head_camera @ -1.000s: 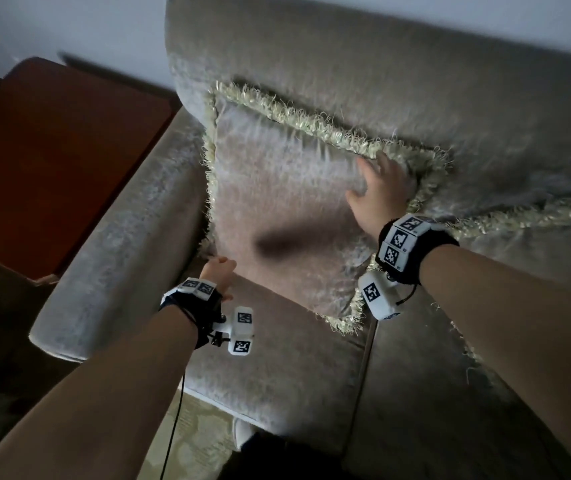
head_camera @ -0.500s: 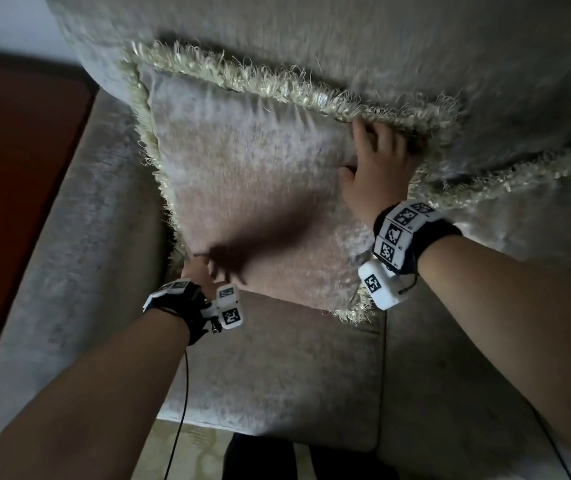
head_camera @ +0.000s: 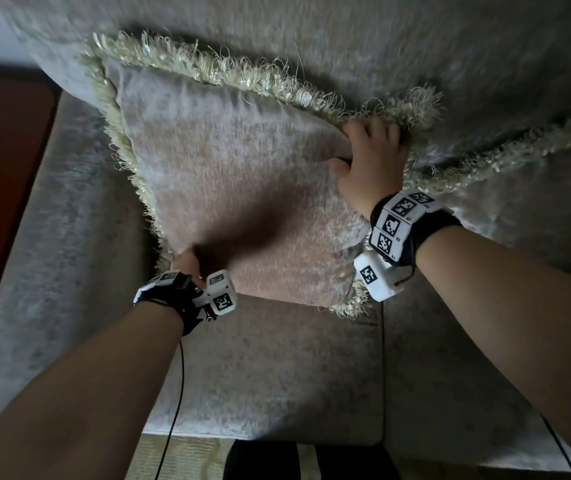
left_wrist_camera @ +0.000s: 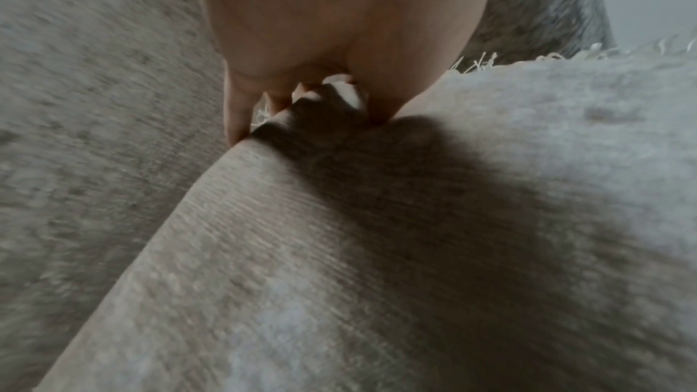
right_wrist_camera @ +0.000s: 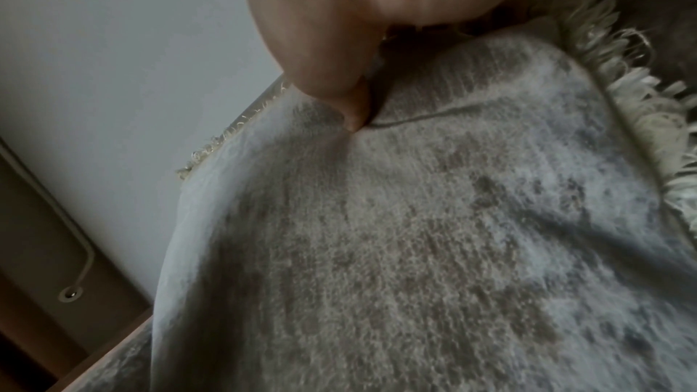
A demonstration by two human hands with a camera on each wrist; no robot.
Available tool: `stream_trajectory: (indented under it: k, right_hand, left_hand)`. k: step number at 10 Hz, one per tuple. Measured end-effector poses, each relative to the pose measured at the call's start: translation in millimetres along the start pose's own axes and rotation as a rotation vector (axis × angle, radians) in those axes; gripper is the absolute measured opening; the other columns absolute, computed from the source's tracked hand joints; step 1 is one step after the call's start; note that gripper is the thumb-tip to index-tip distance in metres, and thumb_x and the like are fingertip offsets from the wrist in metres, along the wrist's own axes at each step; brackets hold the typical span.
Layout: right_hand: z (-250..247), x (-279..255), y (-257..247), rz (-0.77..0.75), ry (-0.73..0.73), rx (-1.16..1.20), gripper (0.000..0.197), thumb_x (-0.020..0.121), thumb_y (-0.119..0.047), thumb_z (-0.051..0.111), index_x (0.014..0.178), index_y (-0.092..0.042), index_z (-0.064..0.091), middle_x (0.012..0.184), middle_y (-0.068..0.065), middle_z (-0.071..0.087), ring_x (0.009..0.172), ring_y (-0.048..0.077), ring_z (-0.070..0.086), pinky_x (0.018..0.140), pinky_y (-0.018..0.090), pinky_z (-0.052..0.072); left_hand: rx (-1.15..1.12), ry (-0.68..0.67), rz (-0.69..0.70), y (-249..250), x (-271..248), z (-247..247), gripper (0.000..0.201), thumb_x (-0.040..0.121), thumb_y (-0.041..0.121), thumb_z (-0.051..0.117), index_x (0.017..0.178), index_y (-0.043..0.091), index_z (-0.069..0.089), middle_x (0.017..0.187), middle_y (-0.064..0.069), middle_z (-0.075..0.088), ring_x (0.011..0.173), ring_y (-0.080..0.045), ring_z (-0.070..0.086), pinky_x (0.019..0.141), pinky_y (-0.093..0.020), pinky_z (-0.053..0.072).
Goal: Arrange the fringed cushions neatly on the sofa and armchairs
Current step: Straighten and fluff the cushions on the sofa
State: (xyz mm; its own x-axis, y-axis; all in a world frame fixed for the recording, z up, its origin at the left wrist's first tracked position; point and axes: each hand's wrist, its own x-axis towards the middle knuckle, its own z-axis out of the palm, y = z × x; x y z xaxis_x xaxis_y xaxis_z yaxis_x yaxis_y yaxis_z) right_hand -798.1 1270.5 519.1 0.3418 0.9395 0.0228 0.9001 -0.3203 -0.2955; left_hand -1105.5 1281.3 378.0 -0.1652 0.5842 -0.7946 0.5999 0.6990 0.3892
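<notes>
A beige cushion [head_camera: 228, 174] with a pale fringe leans against the sofa back [head_camera: 346, 39] at the sofa's left end. My right hand [head_camera: 367, 157] grips its upper right corner, fingers curled over the fringed edge and thumb pressing into the fabric. The right wrist view shows that thumb denting the cushion [right_wrist_camera: 433, 219]. My left hand [head_camera: 188, 263] holds the lower left corner; in the left wrist view its fingers [left_wrist_camera: 241, 106] curl round the cushion's edge [left_wrist_camera: 377, 249]. A second fringed cushion [head_camera: 519, 188] lies to the right, partly behind my right hand.
The sofa's left armrest [head_camera: 52, 254] runs beside the cushion. A dark reddish wooden table [head_camera: 3, 168] stands left of the armrest. The seat [head_camera: 277, 368] in front of the cushion is bare. A patterned rug [head_camera: 180, 459] shows below the seat edge.
The view has closed in on the cushion. My right hand went from lying flat on the cushion to gripping its top right corner. My left hand took hold of the lower left corner.
</notes>
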Motion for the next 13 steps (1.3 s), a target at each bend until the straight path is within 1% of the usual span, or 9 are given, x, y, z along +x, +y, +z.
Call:
stream_trajectory:
  k: [1, 2, 3, 4, 6, 8, 9, 11, 13]
  right_hand:
    - [-3.1, -7.8, -0.5, -0.028, 0.023, 0.025, 0.024, 0.089, -0.026, 0.058, 0.109, -0.014, 0.053, 0.124, 0.011, 0.051, 0.121, 0.034, 0.041, 0.089, 0.052, 0.042]
    - [-12.0, -18.6, 3.9, -0.013, 0.071, 0.079, 0.012, 0.090, -0.017, 0.056, 0.100, -0.011, 0.054, 0.118, 0.012, 0.055, 0.117, 0.034, 0.043, 0.087, 0.051, 0.044]
    - [-28.8, -27.3, 17.4, 0.064, 0.127, 0.171, 0.007, 0.087, -0.007, 0.053, 0.089, -0.013, 0.048, 0.113, 0.015, 0.056, 0.114, 0.036, 0.044, 0.087, 0.049, 0.042]
    - [-44.4, -39.4, 27.7, 0.126, 0.128, 0.246, 0.017, 0.084, -0.001, 0.049, 0.079, -0.015, 0.041, 0.097, 0.013, 0.052, 0.105, 0.035, 0.047, 0.080, 0.043, 0.038]
    - [-46.6, -71.9, 25.4, 0.263, 0.142, 0.393, 0.022, 0.082, -0.004, 0.058, 0.068, -0.009, 0.043, 0.080, 0.013, 0.053, 0.077, 0.030, 0.055, 0.063, 0.035, 0.041]
    - [-37.6, -94.4, 15.2, 0.338, 0.172, 0.473, 0.042, 0.084, -0.002, 0.066, 0.062, -0.016, 0.034, 0.075, 0.009, 0.050, 0.066, 0.022, 0.049, 0.052, 0.023, 0.035]
    - [-36.5, -90.2, 11.8, 0.341, 0.221, 0.488, 0.043, 0.083, -0.003, 0.070, 0.063, -0.016, 0.035, 0.075, 0.009, 0.051, 0.068, 0.022, 0.051, 0.058, 0.028, 0.041]
    - [-29.6, -77.5, 16.8, 0.328, 0.245, 0.518, 0.038, 0.081, -0.003, 0.071, 0.065, -0.015, 0.039, 0.075, 0.005, 0.049, 0.067, 0.019, 0.048, 0.058, 0.024, 0.036]
    - [-15.0, -56.9, 19.1, 0.299, 0.271, 0.502, 0.054, 0.080, -0.001, 0.070, 0.060, -0.029, 0.028, 0.074, 0.003, 0.043, 0.068, 0.017, 0.044, 0.058, 0.025, 0.034]
  left_hand:
    - [-0.597, -0.064, -0.150, -4.4, -2.3, 0.3, 0.051, 0.100, 0.030, 0.042, 0.146, 0.007, 0.038, 0.149, -0.018, 0.043, 0.136, -0.034, 0.044, 0.047, -0.018, 0.051]
    - [-0.671, -0.093, -0.117, -5.8, -25.5, -2.2, 0.052, 0.101, 0.031, 0.041, 0.147, 0.007, 0.037, 0.152, -0.016, 0.040, 0.138, -0.035, 0.042, 0.075, -0.030, 0.054]
    - [-0.666, -0.112, -0.062, 3.2, -35.3, -14.7, 0.045, 0.102, 0.022, 0.041, 0.144, 0.006, 0.041, 0.141, -0.020, 0.050, 0.116, -0.033, 0.060, 0.097, -0.040, 0.046]
    - [-0.692, -0.077, -0.006, 18.1, -49.9, -40.4, 0.034, 0.100, 0.021, 0.046, 0.130, 0.009, 0.056, 0.104, -0.010, 0.061, 0.075, -0.020, 0.065, 0.071, -0.032, 0.054]
    - [-0.367, 0.190, 0.218, 44.1, -78.8, -104.7, 0.028, 0.094, 0.015, 0.059, 0.111, -0.007, 0.061, 0.096, -0.013, 0.061, 0.084, -0.023, 0.058, 0.061, -0.024, 0.050]
    - [-0.471, 0.135, 0.310, 63.6, -71.5, -148.4, 0.038, 0.084, 0.021, 0.066, 0.121, 0.012, 0.058, 0.110, -0.015, 0.062, 0.093, -0.033, 0.065, 0.058, -0.039, 0.058]
    - [-0.504, 0.060, 0.309, 67.2, -71.0, -152.1, 0.055, 0.083, 0.027, 0.061, 0.136, 0.014, 0.049, 0.117, -0.007, 0.057, 0.101, -0.026, 0.058, 0.079, -0.038, 0.057]
    - [-0.678, 0.078, 0.318, 65.1, -49.0, -145.8, 0.025, 0.077, 0.012, 0.066, 0.101, 0.009, 0.060, 0.074, -0.008, 0.057, 0.059, -0.022, 0.052, 0.066, -0.046, 0.052]
    - [-0.767, 0.069, 0.344, 86.8, -59.4, -136.3, 0.019, 0.092, -0.001, 0.054, 0.091, 0.018, 0.057, 0.083, -0.009, 0.060, 0.068, -0.024, 0.059, 0.063, -0.040, 0.051]
